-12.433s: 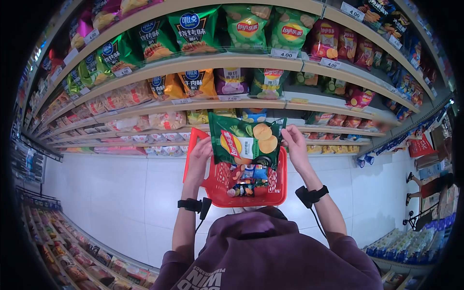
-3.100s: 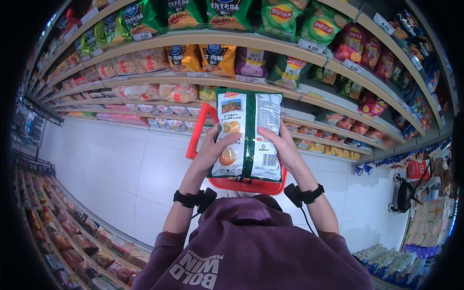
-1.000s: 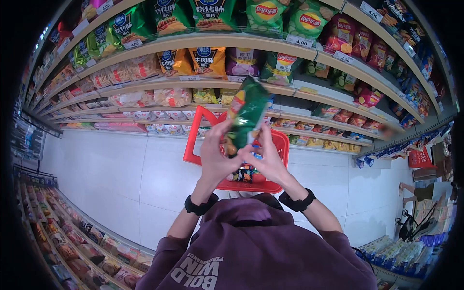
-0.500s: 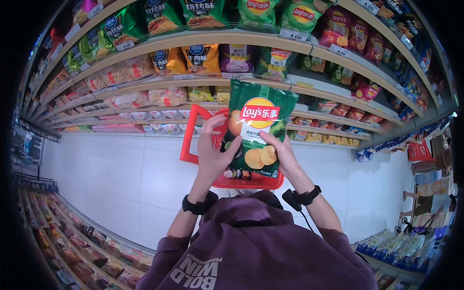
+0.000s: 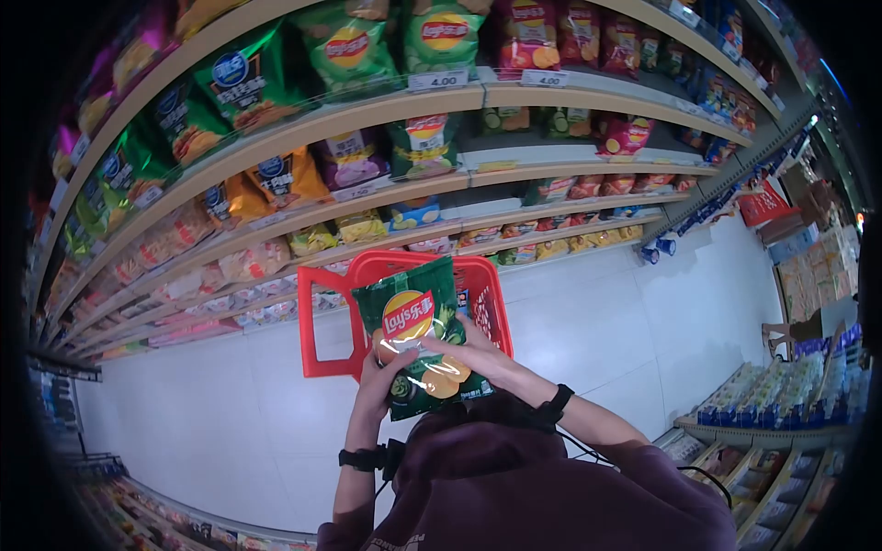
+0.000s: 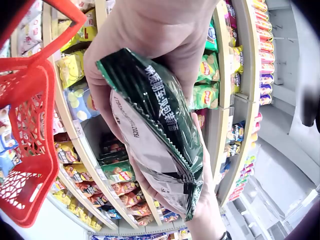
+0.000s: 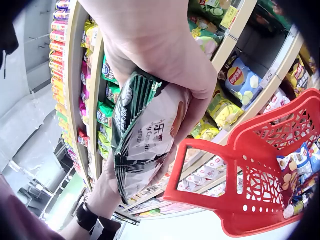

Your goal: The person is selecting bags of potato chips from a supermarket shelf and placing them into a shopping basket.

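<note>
A green Lay's potato chip bag (image 5: pixel 407 317) is held in front of the chest, its printed front with the chip picture facing up. My left hand (image 5: pixel 375 384) grips its lower left side, thumb on the front. On the right side my right hand (image 5: pixel 476 354) holds it the same way, thumb over the front and fingers behind. Both wrist views show the bag's bottom seal and white back, with the left hand (image 6: pixel 160 30) and the right hand (image 7: pixel 155 40) wrapped around its sides. Just beyond the bag is a red shopping basket (image 5: pixel 496 312), partly hidden by it.
Several packaged snacks (image 7: pixel 300 165) lie inside the basket, whose red handle (image 5: pixel 308 321) sticks out left. Ahead, curved-looking shelves (image 5: pixel 367 119) carry rows of chip bags with price tags. Pale floor tiles (image 5: pixel 588 321) spread around; more shelving (image 5: pixel 781 386) stands at the right.
The bag has turned from its back to its front, passing edge-on between the hands. It now sits lower, and the left hand has closed on its side. The head view has swung right.
</note>
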The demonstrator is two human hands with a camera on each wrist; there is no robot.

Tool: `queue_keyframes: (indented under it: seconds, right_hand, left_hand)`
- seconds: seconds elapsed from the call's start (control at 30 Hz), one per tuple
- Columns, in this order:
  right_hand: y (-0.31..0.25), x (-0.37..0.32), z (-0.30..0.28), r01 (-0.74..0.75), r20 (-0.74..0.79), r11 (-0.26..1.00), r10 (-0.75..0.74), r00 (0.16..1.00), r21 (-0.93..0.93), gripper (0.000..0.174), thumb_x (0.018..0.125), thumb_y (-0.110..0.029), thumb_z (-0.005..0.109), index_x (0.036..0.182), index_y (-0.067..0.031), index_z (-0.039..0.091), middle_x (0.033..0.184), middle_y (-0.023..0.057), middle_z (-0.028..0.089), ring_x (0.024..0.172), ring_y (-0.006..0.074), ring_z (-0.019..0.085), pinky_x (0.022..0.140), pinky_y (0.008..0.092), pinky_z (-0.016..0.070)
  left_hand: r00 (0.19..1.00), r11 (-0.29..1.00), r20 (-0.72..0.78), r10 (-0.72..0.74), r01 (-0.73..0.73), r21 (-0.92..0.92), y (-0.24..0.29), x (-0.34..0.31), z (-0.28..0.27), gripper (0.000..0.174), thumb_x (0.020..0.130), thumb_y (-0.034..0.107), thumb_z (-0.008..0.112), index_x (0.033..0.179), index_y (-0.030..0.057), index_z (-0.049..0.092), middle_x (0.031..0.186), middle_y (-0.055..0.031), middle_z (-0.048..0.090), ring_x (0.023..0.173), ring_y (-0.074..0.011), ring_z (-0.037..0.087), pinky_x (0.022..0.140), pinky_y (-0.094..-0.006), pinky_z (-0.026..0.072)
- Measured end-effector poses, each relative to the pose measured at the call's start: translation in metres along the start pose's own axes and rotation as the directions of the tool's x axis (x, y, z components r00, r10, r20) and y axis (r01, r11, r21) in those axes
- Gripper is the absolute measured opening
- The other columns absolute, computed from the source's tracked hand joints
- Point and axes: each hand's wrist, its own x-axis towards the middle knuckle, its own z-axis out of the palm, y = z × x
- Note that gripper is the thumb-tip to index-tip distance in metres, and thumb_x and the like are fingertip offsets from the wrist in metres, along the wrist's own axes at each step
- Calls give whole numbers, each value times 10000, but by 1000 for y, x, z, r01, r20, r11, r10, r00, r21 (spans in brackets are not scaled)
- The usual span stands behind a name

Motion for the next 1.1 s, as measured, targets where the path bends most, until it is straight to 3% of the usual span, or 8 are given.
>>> queue_keyframes:
  seconds: [0.17,0.33,0.53,0.63,0.8,0.97,1.1]
  right_hand:
    - [13,-10,-26,-10,37,1000,9,999,9,1025,755,-331,791,1410,112,139,1290,159,499,1213,189,464,1044,300,344]
    - [40,-12,-64,6,80,998,-11,997,61,959,768,-279,782,1408,89,170,1279,136,518,1180,170,488,1017,290,369]
    - [43,-50,-143,75,105,997,-78,991,37,805,777,-297,760,1373,14,316,1255,108,546,1154,160,506,989,293,387]
    - [53,-77,-200,122,35,988,-126,991,94,768,774,-298,761,1355,-2,355,1234,101,562,1146,156,512,984,296,391]
    - [67,-113,-283,86,-17,975,-85,996,206,623,821,-224,718,1319,-19,407,1212,91,578,1106,146,547,965,284,416]
    - [67,-149,-342,79,-76,965,-62,995,250,603,814,-211,716,1303,-19,421,1212,93,579,1107,148,549,963,290,420]
    - [71,-160,-373,124,-149,955,-86,985,269,596,817,-211,703,1308,-24,422,1217,92,575,1113,155,549,965,294,417]
  left_hand:
    - [998,998,-7,-60,60,25,-25,3,18,548,755,150,770,1194,-19,489,1080,-121,624,935,-183,637,802,-300,519]
    - [988,992,-124,-87,98,83,-37,-7,55,563,781,147,746,1236,-8,451,1096,-109,605,957,-181,630,804,-304,527]
    - [997,996,-24,-69,70,53,-66,-13,138,553,777,140,752,1226,-17,472,1103,-116,613,963,-187,638,812,-305,532]
    - [998,998,41,-45,43,50,-87,-10,197,564,775,136,761,1237,-11,474,1118,-118,609,980,-194,637,818,-298,534]
    - [989,989,96,-109,98,111,-113,-4,288,568,775,136,759,1244,-6,470,1122,-109,616,985,-179,634,824,-294,526]
    - [973,985,176,-146,126,119,-122,-7,359,559,774,142,764,1232,-2,478,1116,-102,620,1005,-176,625,842,-298,516]
    - [959,952,257,-118,35,304,-141,16,384,570,800,179,745,1266,-3,472,1151,-93,604,1030,-156,606,843,-277,504]
